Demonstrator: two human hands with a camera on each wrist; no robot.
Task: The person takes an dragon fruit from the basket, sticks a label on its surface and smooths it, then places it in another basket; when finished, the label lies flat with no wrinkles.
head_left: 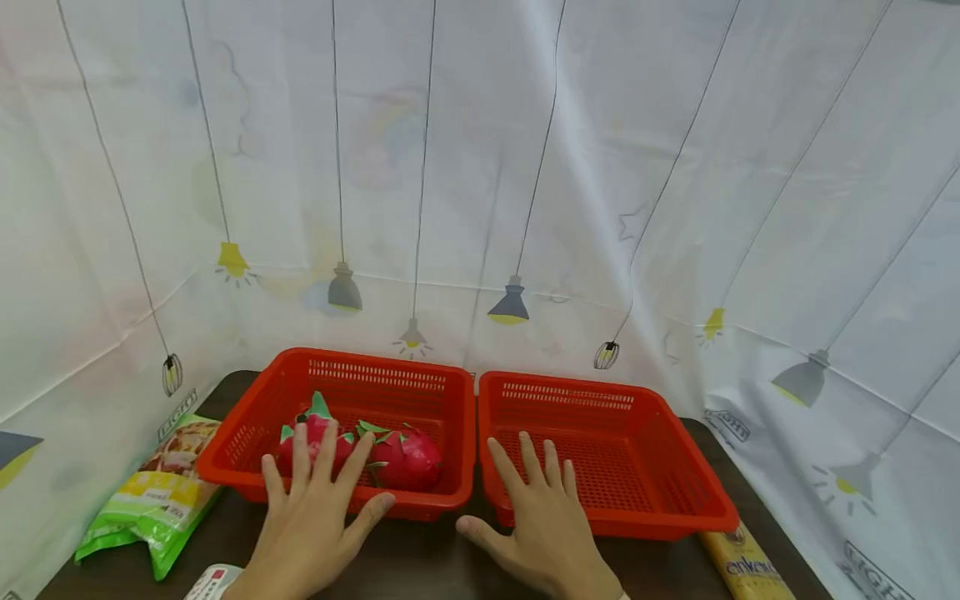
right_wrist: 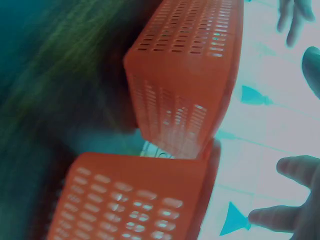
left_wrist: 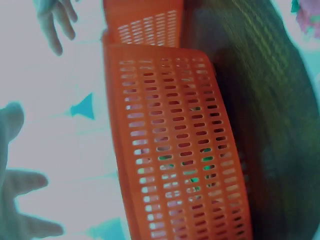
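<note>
My left hand [head_left: 311,508], fingers spread, hangs over the near edge of the left red plastic basket [head_left: 375,361]. Two pink dragon fruits with green tips lie in that basket; one dragon fruit [head_left: 408,461] is right of the fingers, the other partly hidden behind them. In front of the right red basket [head_left: 600,471], my right hand [head_left: 547,533] is spread too, holding nothing. The left wrist view shows slotted basket wall [left_wrist: 175,135] apart from the left fingers [left_wrist: 30,182]. Right fingers [right_wrist: 295,170] likewise look apart from the baskets in the right wrist view.
Left of the baskets, a green and yellow food bag [head_left: 161,492] lies on the dark table [head_left: 397,558]. A yellow packet [head_left: 746,562] is partly under the right basket's near right corner. White cloth [head_left: 465,208] printed with lamps hangs behind and along the sides.
</note>
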